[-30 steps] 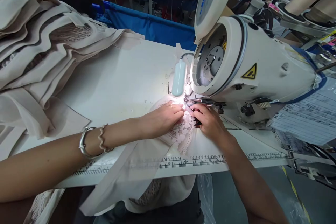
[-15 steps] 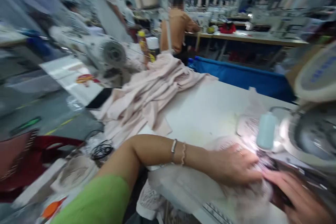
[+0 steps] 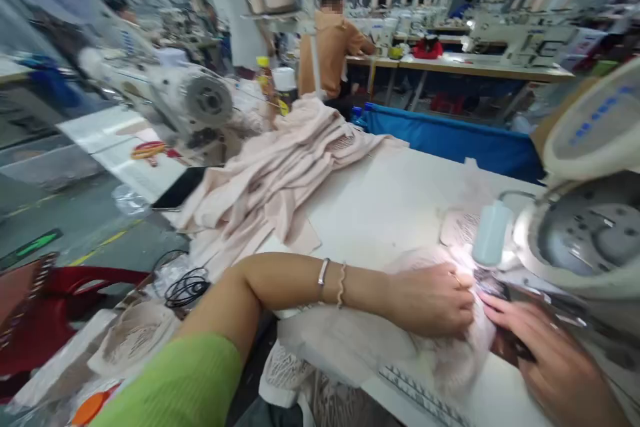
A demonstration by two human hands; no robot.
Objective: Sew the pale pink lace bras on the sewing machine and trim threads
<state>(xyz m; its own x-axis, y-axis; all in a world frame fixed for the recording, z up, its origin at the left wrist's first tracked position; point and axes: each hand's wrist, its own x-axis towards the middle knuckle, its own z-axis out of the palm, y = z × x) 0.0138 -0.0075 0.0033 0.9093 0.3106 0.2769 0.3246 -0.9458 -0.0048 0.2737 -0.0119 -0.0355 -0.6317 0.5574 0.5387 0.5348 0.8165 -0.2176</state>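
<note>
My left hand (image 3: 440,300) reaches across from the left with its fingers curled, closed on a pale pink lace fabric piece (image 3: 463,367) at the machine's sewing area. Close beside it, my right hand (image 3: 550,340) lies with its fingers stretched toward the same fabric, fingertips touching its edge. A dark part shows under the right palm; what it is I cannot make out. The sewing machine (image 3: 575,160) stands at the right, with a pale blue-green cylinder (image 3: 493,233) just behind my fingers. Bright light falls where the fabric meets the machine.
A heap of pale pink garment pieces (image 3: 280,173) covers the white table's (image 3: 370,193) left part, beside a black phone (image 3: 180,188). Another sewing machine (image 3: 195,97) stands beyond. A blue cloth bin (image 3: 450,137) borders the far edge. Co-workers are behind; a red chair (image 3: 75,293) is left.
My left fingers have curled in more on the fabric, and both hands sit slightly further left in view. The whole scene has shifted a little left. A standing person behind appears further right.
</note>
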